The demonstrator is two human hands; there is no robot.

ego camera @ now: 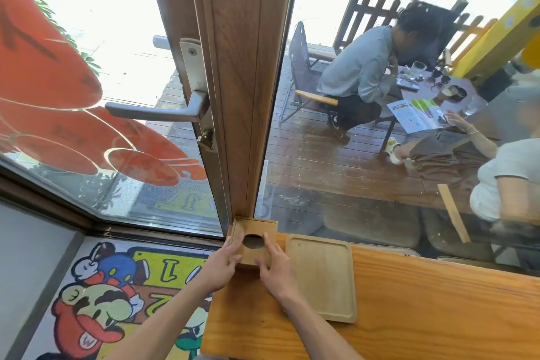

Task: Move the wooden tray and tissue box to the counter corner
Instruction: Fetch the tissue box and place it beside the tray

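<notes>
A square wooden tissue box [257, 228] with a dark oval hole in its lid sits in the far left corner of the wooden counter [423, 310], against the door frame. My left hand [222, 266] grips its left side and near edge. On the box's right side rests my right hand [274, 266], fingers laid over the top by the hole. A flat pale wooden tray [324, 275] with a raised rim lies directly right of the box, touching or almost touching it.
A wooden door post [245, 96] and glass panes stand right behind the counter. A metal door handle [163, 109] juts out at the left. Below the counter's left end lies a cartoon floor mat [102, 301]. Beyond the glass, people sit at a table.
</notes>
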